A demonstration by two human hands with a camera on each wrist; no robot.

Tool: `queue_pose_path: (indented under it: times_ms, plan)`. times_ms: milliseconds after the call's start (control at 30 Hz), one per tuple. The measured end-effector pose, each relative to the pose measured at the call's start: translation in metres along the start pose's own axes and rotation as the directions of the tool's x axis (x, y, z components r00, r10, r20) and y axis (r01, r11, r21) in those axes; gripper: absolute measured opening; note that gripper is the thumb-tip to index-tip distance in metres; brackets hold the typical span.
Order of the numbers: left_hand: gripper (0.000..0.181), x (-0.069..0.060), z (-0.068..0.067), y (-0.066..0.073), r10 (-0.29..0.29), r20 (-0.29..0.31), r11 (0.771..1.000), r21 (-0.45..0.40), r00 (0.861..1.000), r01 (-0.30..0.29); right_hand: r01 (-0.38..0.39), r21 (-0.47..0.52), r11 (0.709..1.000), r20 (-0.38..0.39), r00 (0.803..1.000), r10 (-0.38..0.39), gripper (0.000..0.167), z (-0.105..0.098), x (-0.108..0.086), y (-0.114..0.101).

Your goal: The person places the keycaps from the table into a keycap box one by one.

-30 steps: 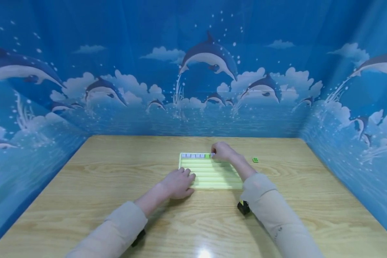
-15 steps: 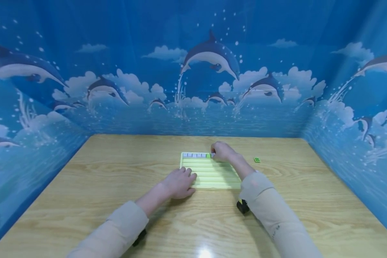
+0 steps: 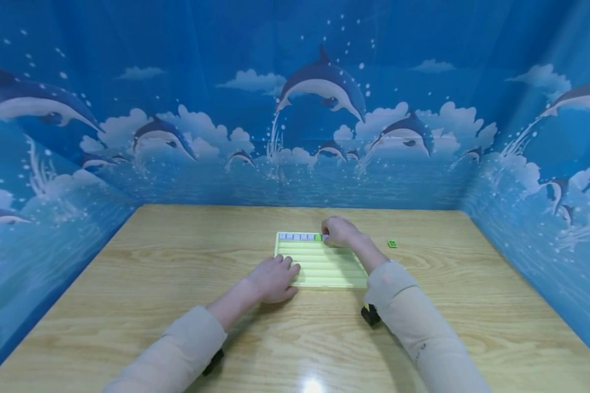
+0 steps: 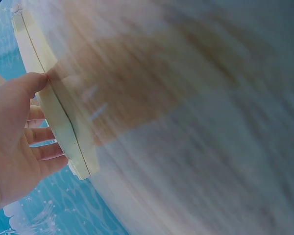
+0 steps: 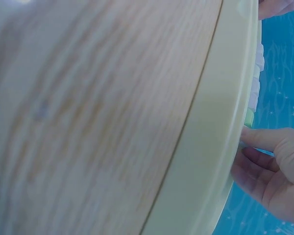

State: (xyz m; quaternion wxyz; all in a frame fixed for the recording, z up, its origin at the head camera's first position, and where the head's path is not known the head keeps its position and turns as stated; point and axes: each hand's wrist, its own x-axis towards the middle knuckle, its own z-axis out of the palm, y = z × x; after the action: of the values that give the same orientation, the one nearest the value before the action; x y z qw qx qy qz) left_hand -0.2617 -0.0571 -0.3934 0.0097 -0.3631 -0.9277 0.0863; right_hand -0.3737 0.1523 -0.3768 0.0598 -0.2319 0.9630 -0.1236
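A pale green ridged tray [image 3: 319,265] lies on the wooden table, with several lilac tiles [image 3: 296,237] and one green tile [image 3: 318,237] along its far row. My left hand [image 3: 274,279] rests on the tray's left side; in the left wrist view the hand [image 4: 19,142] has its thumb and fingers along the tray's edge [image 4: 63,129]. My right hand [image 3: 341,231] is at the far row, pinching a lilac tile [image 3: 325,237] just right of the green one. In the right wrist view the hand [image 5: 274,171] hides most of that tile behind the tray's rim [image 5: 215,112].
A small green tile [image 3: 392,244] lies on the table [image 3: 447,284] to the right of the tray. A blue curtain [image 3: 216,109] with dolphins surrounds the table at the back and both sides. A black wrist device [image 3: 371,315] shows under the right sleeve.
The head view has shifted very slightly since the earliest frame. Both hands keep their places on the tray, the right one still at the same tile.
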Motion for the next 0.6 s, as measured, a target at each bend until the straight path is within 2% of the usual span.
queue_pose_path:
  times_ms: [367, 600]
  plan:
    - [0.046, -0.0005, -0.0015, -0.0003, -0.008, 0.012, 1.0, -0.02, 1.0, 0.008, -0.017, -0.006, 1.0, 0.043, 0.999, 0.018, 0.016, -0.0034, -0.0026, 0.0001]
    - [0.046, -0.0003, -0.0025, -0.0002, -0.003, 0.019, 1.0, -0.015, 1.0, 0.003, -0.023, -0.012, 1.0, 0.062, 0.998, 0.024, 0.018, -0.0059, -0.0063, -0.0011]
